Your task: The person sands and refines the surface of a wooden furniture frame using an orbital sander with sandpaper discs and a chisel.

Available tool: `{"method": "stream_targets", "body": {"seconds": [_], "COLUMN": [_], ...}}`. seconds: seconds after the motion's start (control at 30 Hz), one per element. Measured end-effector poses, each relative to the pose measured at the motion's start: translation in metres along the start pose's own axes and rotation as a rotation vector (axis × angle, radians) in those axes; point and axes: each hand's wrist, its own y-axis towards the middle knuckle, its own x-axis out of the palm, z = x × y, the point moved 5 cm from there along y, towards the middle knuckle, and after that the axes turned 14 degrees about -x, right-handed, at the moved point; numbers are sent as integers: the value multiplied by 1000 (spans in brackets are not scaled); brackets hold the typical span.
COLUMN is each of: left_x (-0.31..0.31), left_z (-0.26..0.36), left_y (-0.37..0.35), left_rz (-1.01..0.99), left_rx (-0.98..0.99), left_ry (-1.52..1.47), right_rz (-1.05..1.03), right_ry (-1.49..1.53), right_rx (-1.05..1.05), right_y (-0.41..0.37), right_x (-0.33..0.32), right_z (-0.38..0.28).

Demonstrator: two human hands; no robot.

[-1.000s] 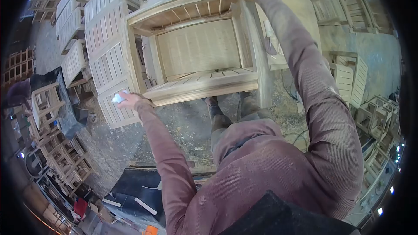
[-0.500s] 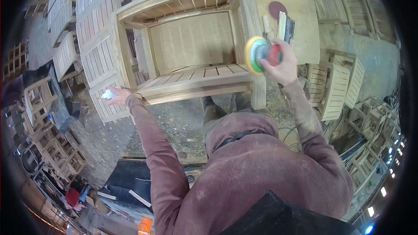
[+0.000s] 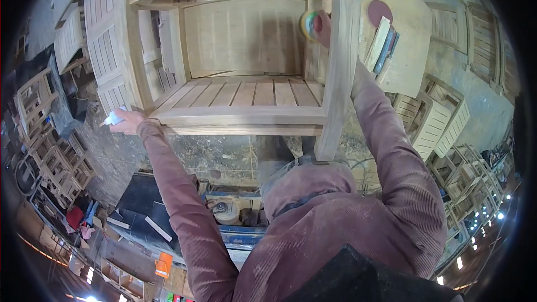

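A wooden slatted bench frame (image 3: 240,114) stands before me, its slatted seat toward me and a plywood panel (image 3: 240,36) behind it. My right hand (image 3: 324,29) is closed around a round sander (image 3: 309,24) with a yellow-green rim and a red top. Its arm passes behind the frame's right post, which hides the wrist, and the sander is inside the frame by the right-hand upright. Out at the front left corner, my left hand (image 3: 130,121) is wrapped around a small pale bottle (image 3: 114,116) with a pointed tip, right beside the frame's left post.
On the board at right lie a dark red sanding disc (image 3: 380,13) and several narrow strips (image 3: 378,42). Slatted chair parts (image 3: 442,117) stand on the right, more slatted panels (image 3: 106,39) on the left. A black-covered bench (image 3: 142,207) is at lower left.
My right hand has carried the sander from outside the right post to inside the frame, leftward and up in view. The left hand keeps its bottle. The whole view has shifted.
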Motion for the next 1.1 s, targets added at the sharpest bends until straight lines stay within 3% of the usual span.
{"method": "stream_targets", "body": {"seconds": [0.13,0.23,0.47,0.63,0.83,0.9,1.03,1.07,1.1], "left_x": [-2,0,-1,2,-1,2,-1,5,15], "left_z": [6,2,2,-2,8,6,34,36,41], "left_y": [-7,-5,-3,2,-6,-1,-33,-38,-49], "left_rz": [-30,-32,-6,-21,-23,-50,-131,-317,-506], "left_rx": [-60,-74,-55,-42,34,168,331,334,335], "left_ry": [8,-16,29,8,33,-40,6,-84,-169], "right_rz": [163,149,220,254,170,169,23,44,214], "right_ry": [52,-62,-8,-41,-72,-66,-24,-20,-26], "right_rx": [-223,-241,105,559,670,699,728,744,656], "right_y": [8,-21,-129,-101,-83,-86,-90,-93,-99], "right_x": [44,29,18,3,-11,-7,-20,-21,-25], "right_z": [30,-8,4,75,78,82,75,84,96]}}
